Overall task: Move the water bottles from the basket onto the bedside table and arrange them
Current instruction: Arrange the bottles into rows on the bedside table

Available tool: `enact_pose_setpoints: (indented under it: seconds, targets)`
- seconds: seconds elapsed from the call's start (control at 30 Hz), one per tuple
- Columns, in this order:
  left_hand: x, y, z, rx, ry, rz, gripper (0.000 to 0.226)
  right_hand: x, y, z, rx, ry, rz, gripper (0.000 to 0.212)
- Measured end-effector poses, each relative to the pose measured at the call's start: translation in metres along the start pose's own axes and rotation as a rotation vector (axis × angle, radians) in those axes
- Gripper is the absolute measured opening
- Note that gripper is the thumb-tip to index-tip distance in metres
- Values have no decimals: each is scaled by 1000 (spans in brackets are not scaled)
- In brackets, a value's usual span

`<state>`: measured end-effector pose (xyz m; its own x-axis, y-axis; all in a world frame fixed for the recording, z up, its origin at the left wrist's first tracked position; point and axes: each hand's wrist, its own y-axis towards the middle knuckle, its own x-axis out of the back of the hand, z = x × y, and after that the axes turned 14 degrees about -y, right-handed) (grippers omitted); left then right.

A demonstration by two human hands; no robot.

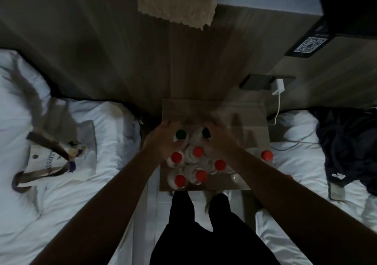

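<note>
Several clear water bottles with red caps (198, 151) stand clustered on the front left of the wooden bedside table (244, 118). One more red-capped bottle (267, 155) stands apart at the table's right edge. Just behind the cluster are two dark green-capped bottles. My left hand (163, 139) wraps around the left green-capped bottle (181, 134), and my right hand (221, 140) wraps around the right green-capped bottle (206, 132). The two bottles stand upright side by side. No basket is in view.
White beds flank the table. A tote bag (61, 158) lies on the left bed, dark clothing (346, 146) on the right one. A white charger (277, 86) with its cable hangs from the wooden wall panel behind. My legs stand at the table's front edge.
</note>
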<state>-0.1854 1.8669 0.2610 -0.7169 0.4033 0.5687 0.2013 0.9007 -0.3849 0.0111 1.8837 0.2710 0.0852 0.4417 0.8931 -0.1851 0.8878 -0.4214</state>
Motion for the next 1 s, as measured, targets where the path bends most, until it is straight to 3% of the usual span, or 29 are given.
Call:
enact_pose_setpoints:
  seconds: [0.17,0.37,0.5,0.67,0.8,1.0]
  targets:
    - [4,22,7,-92,53,151,37,-1,15,-4,16,-121,114,34]
    - [-9,36,23,-209,115,76,41,-8,22,-8,40,-46,97,28]
    - [-18,39,29,-161,-116,34,38,-15,27,-16,53,16,96,34]
    - [0,49,17,-29,-341,-34,39,10,53,-21,26,79,116,20]
    - [25,74,4,42,-308,-110,30,38,78,-8,2,240,47,19]
    - [54,114,-9,101,-300,-199,35,62,118,18,-34,151,-13,24]
